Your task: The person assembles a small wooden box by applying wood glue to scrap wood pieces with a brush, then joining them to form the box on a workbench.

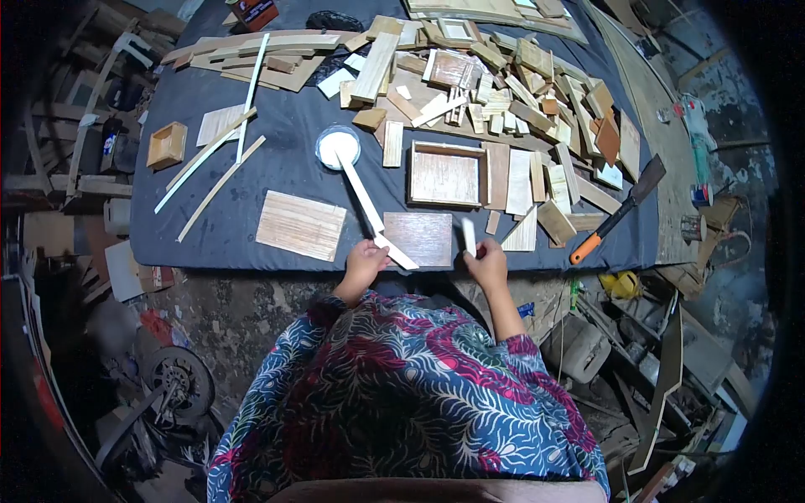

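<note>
Two hands (pixel 366 261) (pixel 486 267), probably gripping wooden strips (pixel 396 251)

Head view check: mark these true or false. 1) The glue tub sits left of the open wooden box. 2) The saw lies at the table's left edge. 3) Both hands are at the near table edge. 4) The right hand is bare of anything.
1) True: the glue tub is left of the open wooden box.
2) False: the saw lies on the right.
3) True: left hand, right hand.
4) False: it holds a small white strip.
</note>
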A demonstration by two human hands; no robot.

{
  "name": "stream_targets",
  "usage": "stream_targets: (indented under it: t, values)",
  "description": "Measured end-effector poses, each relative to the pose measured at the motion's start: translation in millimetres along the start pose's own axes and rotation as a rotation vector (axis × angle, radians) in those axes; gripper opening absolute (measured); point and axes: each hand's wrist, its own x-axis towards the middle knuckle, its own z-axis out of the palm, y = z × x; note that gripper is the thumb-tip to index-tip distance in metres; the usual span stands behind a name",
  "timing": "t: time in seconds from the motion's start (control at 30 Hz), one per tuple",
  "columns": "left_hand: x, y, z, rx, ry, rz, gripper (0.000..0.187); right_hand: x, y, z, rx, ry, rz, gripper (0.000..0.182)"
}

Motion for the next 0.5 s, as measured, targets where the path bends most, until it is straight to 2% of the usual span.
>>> stream_targets:
  t: [0.03, 0.13, 0.17, 0.23, 0.33, 0.5]
  values:
    - [-0.4, -0.1, -1.7, -0.006, 0.007, 0.002, 0.019, -5.1, -7.4, -1.5, -0.081, -0.004, -0.123, 0.023]
    - [-4.8, -4.5, -6.1, -0.027, 0.000, 0.016, 0.021, 0.0, -32.8, 5.2, -0.139, -0.130, -0.316, 0.016]
    - [-6.9, -2.9, -5.3, -0.045, 0.008, 0.015, 0.021, 7.5, -37.3, 13.2, -0.139, -0.130, -0.319, 0.016]
    - [-9.1, -1.3, -5.2, -0.063, 0.022, 0.020, 0.021, 24.3, -43.5, 30.7, -0.191, -0.073, -0.545, 0.013]
    - [-10.5, 1.3, -8.6, -0.075, 0.015, 0.027, 0.021, 40.3, -61.2, 41.9, -0.270, -0.086, -0.617, 0.013]
    - [-12.6, 0.0, -9.4, -0.063, 0.009, -0.008, 0.021, 42.1, -61.3, 44.8, -0.203, -0.013, -0.689, 0.015]
